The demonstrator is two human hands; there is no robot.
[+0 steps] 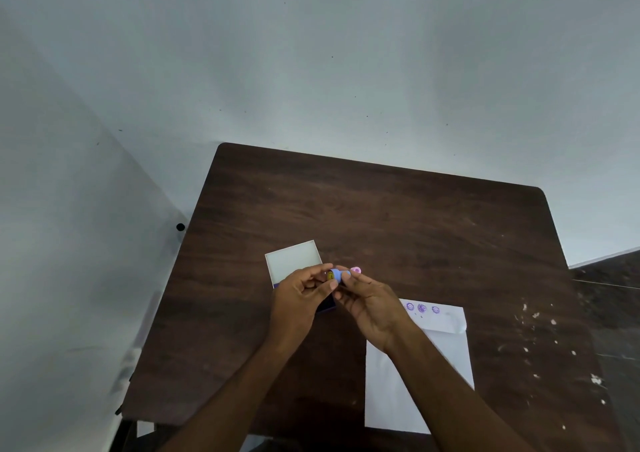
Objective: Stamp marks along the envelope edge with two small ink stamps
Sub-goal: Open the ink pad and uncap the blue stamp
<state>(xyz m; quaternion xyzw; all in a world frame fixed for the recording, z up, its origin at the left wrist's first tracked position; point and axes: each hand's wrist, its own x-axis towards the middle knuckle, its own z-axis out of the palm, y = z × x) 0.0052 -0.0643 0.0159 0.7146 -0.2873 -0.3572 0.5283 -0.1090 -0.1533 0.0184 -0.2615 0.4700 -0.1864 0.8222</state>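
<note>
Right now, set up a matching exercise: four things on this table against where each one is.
Things:
1. blue stamp
2. pink stamp
3. white box
4. purple marks

Places:
A. along the far edge of the envelope
B. on the table, just beyond the right hand
C. held between both hands
D. beyond the left hand

Pairs: 1-C, 2-B, 3-D, 4-A

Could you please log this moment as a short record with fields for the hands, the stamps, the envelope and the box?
left hand: pinching the blue stamp, together with the right
right hand: on the same stamp
blue stamp: held above the table
pink stamp: just behind the right hand's fingers
envelope: flat, three purple marks along its far edge
white box: open, left of the hands
</note>
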